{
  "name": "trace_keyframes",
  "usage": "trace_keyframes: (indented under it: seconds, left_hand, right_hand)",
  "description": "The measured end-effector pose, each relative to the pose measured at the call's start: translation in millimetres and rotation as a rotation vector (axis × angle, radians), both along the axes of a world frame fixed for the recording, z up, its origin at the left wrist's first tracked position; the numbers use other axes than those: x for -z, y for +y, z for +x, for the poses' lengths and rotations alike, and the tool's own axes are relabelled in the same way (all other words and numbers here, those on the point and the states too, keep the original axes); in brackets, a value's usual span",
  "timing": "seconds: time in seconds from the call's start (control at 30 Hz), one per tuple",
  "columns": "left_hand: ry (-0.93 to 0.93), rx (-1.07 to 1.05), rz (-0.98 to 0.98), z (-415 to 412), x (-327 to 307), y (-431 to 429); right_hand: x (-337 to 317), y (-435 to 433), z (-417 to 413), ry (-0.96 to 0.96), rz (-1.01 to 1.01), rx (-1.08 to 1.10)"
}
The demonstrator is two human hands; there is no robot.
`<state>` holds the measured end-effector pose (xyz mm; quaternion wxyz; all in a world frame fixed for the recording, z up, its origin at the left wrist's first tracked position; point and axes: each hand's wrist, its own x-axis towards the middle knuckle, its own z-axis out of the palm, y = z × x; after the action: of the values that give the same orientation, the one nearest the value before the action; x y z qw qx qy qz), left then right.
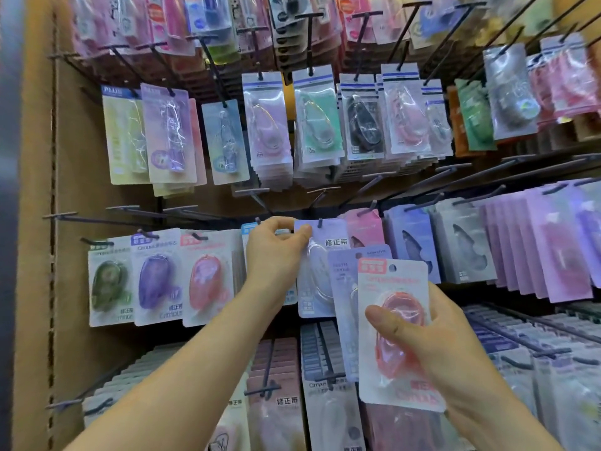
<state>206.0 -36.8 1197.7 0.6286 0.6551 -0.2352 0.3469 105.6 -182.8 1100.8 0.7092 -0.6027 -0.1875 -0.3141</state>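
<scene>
Peg [320, 223] near centre carries pale pack [318, 271]; left hand [273, 252] pinches its 10 o'clock corner. Slide it level along the peg, no twisting. Right hand [439, 346], at 4 o'clock, grips pink pack [396, 361].

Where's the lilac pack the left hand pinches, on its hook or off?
On: the hook passes through the lilac pack, whose top the left hand pinches.

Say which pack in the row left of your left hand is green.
The leftmost pack, by the wall; next come a purple pack and pink pack.
</scene>
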Motion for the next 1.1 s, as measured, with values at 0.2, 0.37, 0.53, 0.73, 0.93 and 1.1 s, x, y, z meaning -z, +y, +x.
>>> trace_keyframes:
  seconds: [0.2, 0.37, 0.53, 0.73, 0.93, 1.1]
  left_hand:
    - [-0.190, -0.203, 0.360, 3, 6, 5]
    - [-0.399, -0.441, 0.914, -12, 33, 21]
    - [-0.444, -0.681, 1.157, -7, 30, 10]
    - [-0.483, -0.863, 1.268, 6, 31, -5]
    - [-0.466, -0.851, 1.310, 14, 28, -4]
    - [-0.409, -0.446, 0.953, -2, 40, 11]
  right_hand:
    - [-4, -5, 15, 0.024, 0.003, 0.050]
    - [-4, -8, 20, 0.024, -0.027, 0.026]
    - [-3, -14, 24, 0.015, 0.011, 0.079]
    - [-2, -17, 25, -0.019, 0.024, 0.128]
    - [1, -13, 21, -0.079, 0.077, 0.137]
    - [3, -13, 21, -0.097, 0.150, 0.156]
